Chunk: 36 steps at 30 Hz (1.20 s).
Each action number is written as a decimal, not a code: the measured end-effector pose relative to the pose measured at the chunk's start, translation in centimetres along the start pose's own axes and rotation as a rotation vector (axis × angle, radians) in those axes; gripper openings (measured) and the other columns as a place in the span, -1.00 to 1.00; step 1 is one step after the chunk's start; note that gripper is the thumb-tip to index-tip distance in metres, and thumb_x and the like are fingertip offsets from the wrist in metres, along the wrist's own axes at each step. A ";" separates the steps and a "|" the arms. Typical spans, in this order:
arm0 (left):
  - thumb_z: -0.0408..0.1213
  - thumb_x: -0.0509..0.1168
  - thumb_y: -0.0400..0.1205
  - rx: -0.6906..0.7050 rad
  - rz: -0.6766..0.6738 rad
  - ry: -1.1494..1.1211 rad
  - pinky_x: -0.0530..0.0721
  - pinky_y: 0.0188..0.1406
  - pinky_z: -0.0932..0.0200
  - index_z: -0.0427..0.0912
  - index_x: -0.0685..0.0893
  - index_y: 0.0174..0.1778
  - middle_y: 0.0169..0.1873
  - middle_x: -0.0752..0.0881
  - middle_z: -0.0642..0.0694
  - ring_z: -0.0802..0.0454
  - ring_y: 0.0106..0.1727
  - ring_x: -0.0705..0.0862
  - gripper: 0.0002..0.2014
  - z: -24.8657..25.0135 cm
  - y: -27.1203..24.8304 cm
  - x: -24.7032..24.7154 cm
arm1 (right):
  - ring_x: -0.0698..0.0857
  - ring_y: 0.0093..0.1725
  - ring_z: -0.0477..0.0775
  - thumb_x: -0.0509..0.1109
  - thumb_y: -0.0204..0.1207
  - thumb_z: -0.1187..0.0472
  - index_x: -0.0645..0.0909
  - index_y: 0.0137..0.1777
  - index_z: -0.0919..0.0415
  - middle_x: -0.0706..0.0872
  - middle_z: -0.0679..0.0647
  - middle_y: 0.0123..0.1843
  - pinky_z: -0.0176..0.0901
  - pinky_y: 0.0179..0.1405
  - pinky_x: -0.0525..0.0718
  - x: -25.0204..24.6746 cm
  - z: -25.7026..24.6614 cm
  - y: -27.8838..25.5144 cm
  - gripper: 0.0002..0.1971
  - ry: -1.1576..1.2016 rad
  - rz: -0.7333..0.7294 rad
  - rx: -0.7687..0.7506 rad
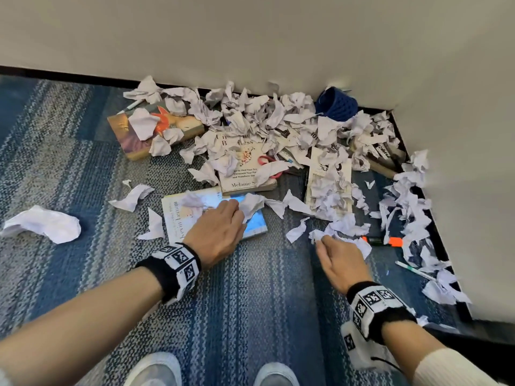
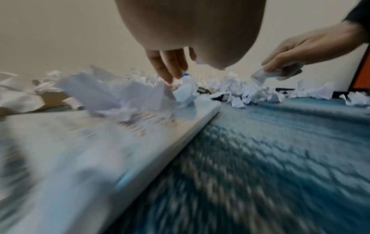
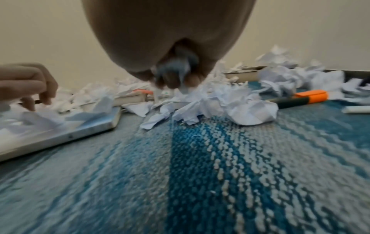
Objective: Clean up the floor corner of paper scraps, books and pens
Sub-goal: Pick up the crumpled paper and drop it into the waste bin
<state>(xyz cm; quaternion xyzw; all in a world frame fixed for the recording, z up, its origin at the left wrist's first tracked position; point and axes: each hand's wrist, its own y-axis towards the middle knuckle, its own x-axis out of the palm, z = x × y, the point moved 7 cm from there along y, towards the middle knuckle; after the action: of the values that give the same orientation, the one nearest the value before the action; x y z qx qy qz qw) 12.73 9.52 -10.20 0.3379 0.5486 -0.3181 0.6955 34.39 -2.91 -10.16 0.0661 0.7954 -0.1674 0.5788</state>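
Paper scraps point(image 1: 267, 118) lie heaped in the far right corner of the blue carpet point(image 1: 250, 302), spilling over several books. Nearest, left of centre, is a pale blue book point(image 1: 178, 215); the left hand point(image 1: 217, 232) reaches over it, fingers bent down onto a crumpled scrap point(image 1: 252, 203), though whether they grip it is unclear. The right hand point(image 1: 338, 260) pinches a scrap point(image 2: 260, 75) beside an orange-capped marker point(image 1: 383, 241). A pen point(image 1: 413, 270) lies near the right wall.

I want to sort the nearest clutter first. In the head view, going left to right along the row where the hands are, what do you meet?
Large crumpled paper → blue book → left hand → right hand → orange highlighter → white pen.
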 end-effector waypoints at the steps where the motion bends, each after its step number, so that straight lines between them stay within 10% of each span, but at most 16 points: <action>1: -0.09 0.12 0.72 -0.040 0.025 0.026 0.49 -0.38 0.04 -0.22 0.48 -0.15 -0.12 0.51 -0.17 0.00 -0.23 0.33 -0.73 0.1 0.9 -0.2 | 0.43 -0.50 0.14 0.18 0.69 0.06 0.28 -0.43 0.04 0.37 -0.02 -0.58 -0.09 -0.40 0.37 -0.6 0.3 0.0 -0.59 -0.025 0.042 0.023; 6: -0.07 0.31 0.62 -0.113 -0.170 0.077 0.69 -0.16 -0.15 -0.32 0.56 0.10 0.20 0.59 -0.36 -0.26 0.09 0.62 -0.65 0.4 3.9 2.7 | 0.56 -0.29 0.21 0.42 0.54 0.18 0.43 -0.46 0.13 0.45 0.09 -0.36 -0.13 -0.26 0.41 -2.1 4.8 0.9 -0.65 0.049 0.155 0.138; 10: -0.34 0.40 0.54 -0.049 -0.207 0.072 0.54 -0.45 -0.04 -0.24 0.40 0.03 0.05 0.56 -0.28 -0.23 -0.09 0.53 -0.70 0.7 3.7 5.0 | 0.52 0.11 0.33 0.39 0.49 0.36 0.63 -0.10 0.40 0.52 0.30 0.06 0.06 0.17 0.52 -1.7 8.0 2.0 -0.92 0.081 0.179 0.303; 17: -0.13 0.04 0.73 -0.067 -0.280 -0.089 0.36 -0.43 0.05 -0.23 0.37 0.26 -0.08 0.60 -0.15 -0.19 -0.20 0.65 -0.71 2.9 6.6 5.4 | 0.22 0.54 0.31 0.30 0.57 -0.01 0.10 0.65 0.03 0.03 0.08 0.71 0.19 0.52 0.28 3.1 7.7 2.9 -0.30 0.099 -0.010 0.268; 22: 0.42 -0.01 0.58 -0.091 -0.119 0.029 0.57 -0.07 -0.11 -0.26 0.55 0.13 -0.03 0.61 -0.21 -0.20 -0.04 0.57 -0.26 6.6 10.3 5.8 | 0.36 0.36 0.22 0.26 0.46 -0.36 0.16 0.64 -0.04 0.30 0.01 0.58 0.16 0.37 0.43 2.8 8.1 2.0 -0.19 0.021 0.082 0.206; 26: 0.64 -0.07 0.39 -0.182 -0.228 0.057 0.12 0.49 -0.53 -0.36 0.31 0.50 0.65 0.13 -0.38 -0.40 0.65 0.10 0.12 7.2 11.3 9.1 | 0.39 0.38 0.23 0.16 0.46 -0.45 0.34 0.56 -0.05 0.44 0.00 0.50 0.26 0.32 0.47 3.7 8.7 0.6 -0.26 -0.198 0.087 0.143; 28: 0.65 -0.10 0.39 -0.181 -0.274 0.036 0.18 0.48 -0.52 -0.26 0.08 0.66 0.71 -0.13 -0.26 -0.42 0.69 -0.06 0.16 7.1 11.2 10.8 | 0.41 0.37 0.28 0.17 0.53 -0.36 0.41 0.51 0.02 0.46 0.09 0.50 0.24 0.35 0.48 4.4 8.7 0.5 -0.34 -0.178 0.102 0.103; 33: 0.28 0.05 0.63 -0.076 -0.261 0.119 0.59 0.00 -0.24 -0.16 0.48 0.43 0.39 0.51 -0.22 -0.31 0.28 0.49 -0.35 8.2 11.1 10.5 | 0.44 0.07 0.27 0.38 0.57 -0.03 0.54 0.28 0.07 0.54 0.20 0.27 0.13 -0.03 0.60 3.9 8.1 1.6 -0.66 -0.160 0.195 0.099; 36: -0.05 0.30 0.64 -0.111 -0.209 0.018 0.59 -0.31 -0.10 -0.17 0.51 0.24 0.19 0.52 -0.24 -0.24 0.07 0.49 -0.65 8.1 11.6 10.0 | 0.48 -0.05 0.28 0.34 0.58 0.11 0.58 0.10 0.16 0.57 0.19 0.10 0.10 -0.14 0.56 3.9 8.2 2.6 -0.82 -0.150 0.169 0.109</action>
<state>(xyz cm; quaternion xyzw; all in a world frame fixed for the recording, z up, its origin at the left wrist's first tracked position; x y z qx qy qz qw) 28.54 8.75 -17.19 0.2426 0.6038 -0.3548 0.6714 41.26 -3.59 -16.60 0.1516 0.7313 -0.1654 0.6441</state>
